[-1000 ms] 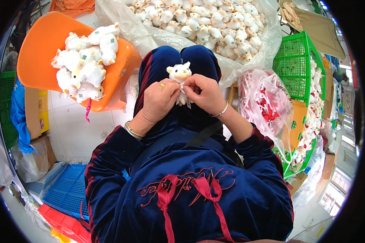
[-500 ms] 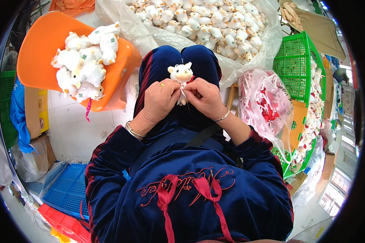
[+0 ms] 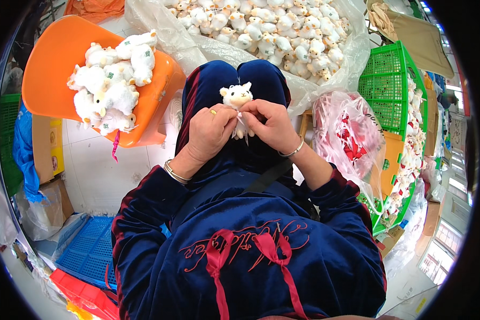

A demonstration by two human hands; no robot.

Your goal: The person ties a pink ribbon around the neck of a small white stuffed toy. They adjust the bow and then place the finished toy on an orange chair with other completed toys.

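On my lap a small white plush lamb [image 3: 237, 96] lies face up between my hands, its head toward my knees. A thin pale ribbon [image 3: 239, 115] crosses below its chin. My left hand [image 3: 210, 130] is closed, thumb and forefinger pinching at the ribbon beside the lamb's neck. From the other side my right hand [image 3: 272, 124] pinches the ribbon too, its fingertips close to those of the left. Fingers partly cover the lamb's body; its lower end shows below them.
An orange chair [image 3: 53, 69] at the left bears several plush lambs [image 3: 109, 80]. Ahead, a clear plastic sheet [image 3: 197, 48] holds a big heap of them. At the right stand a bag of red and white ribbons [image 3: 352, 133] and a green crate [image 3: 381, 88]. Blue crates [image 3: 88, 250] lie lower left.
My right hand has shifted slightly up and its fingers have moved in closer over the ribbon. A red bit beside the lamb's neck is now covered. My left hand stays nearly still.
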